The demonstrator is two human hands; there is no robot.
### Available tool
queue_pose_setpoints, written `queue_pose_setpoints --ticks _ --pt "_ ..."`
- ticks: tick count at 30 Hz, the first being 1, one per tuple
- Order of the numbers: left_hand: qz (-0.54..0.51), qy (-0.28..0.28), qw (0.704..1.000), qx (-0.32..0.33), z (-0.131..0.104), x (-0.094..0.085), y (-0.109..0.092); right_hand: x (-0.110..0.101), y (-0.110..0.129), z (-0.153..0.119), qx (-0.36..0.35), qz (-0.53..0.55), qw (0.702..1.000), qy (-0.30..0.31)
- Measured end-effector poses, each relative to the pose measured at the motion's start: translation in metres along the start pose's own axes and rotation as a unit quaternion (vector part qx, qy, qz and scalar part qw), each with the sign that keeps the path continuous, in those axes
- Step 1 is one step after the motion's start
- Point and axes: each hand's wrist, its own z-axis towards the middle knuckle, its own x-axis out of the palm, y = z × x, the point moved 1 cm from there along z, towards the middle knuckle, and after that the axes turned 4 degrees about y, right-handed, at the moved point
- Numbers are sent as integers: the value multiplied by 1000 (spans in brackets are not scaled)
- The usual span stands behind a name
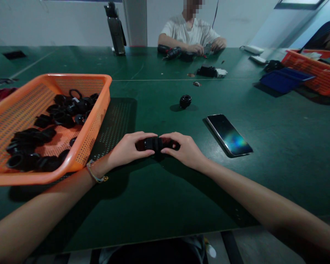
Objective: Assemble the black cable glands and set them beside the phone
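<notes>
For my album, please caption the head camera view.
At a green table, both hands hold a black part beside an orange basket of black pieces.

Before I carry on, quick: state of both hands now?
Left hand: closed on the left end of a black part.
Right hand: closed on its right end.

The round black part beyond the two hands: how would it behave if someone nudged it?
The round black part would probably roll, given its rounded sides on the flat green table. Its glossy surface suggests something stiff that may feel slightly slippery.
</notes>
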Motion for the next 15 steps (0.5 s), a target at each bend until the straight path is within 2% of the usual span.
queue_pose_setpoints --ticks 15 --pt "0 1 1000 9 0 0 0 0 0 1 5 -1 1000 6"
